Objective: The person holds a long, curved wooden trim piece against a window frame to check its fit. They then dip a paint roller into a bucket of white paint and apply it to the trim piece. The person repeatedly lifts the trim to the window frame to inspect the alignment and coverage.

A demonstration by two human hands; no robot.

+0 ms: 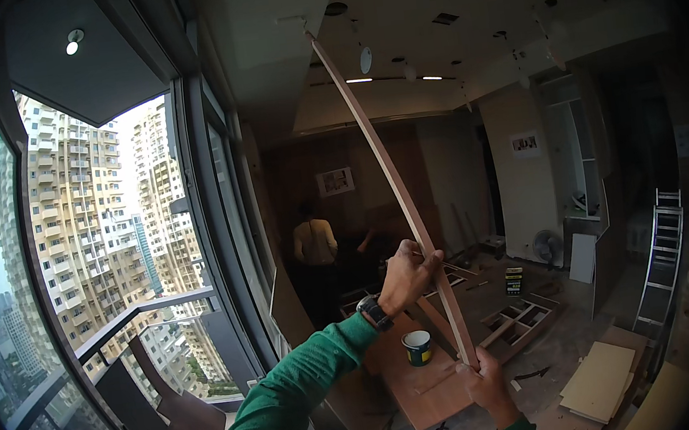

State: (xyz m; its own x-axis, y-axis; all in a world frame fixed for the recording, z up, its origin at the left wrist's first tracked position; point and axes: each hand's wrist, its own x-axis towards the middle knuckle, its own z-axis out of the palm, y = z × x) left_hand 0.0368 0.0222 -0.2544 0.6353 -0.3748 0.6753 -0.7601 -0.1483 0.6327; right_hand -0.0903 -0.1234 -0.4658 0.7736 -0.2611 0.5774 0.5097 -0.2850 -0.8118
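Observation:
A long wooden pole (382, 154) slants from low in front of me up to the ceiling. At its top end a small, pale bar like a paint roller (290, 20) is against or very near the ceiling panel; contact is too small to tell. My left hand (410, 277), in a green sleeve with a watch, is closed around the pole partway up. Lower down, my right hand (485, 381) grips the pole near its bottom end. Behind the pole, an open paint can (417, 347) stands on a brown board (427, 403).
Windows and a balcony rail (144, 310) border the left. A person (315, 242) stands farther back. Wooden frames (517, 327), stacked boards (601, 379) and scraps litter the floor. A ladder (660, 261) leans at right; a fan (547, 247) stands by the far wall.

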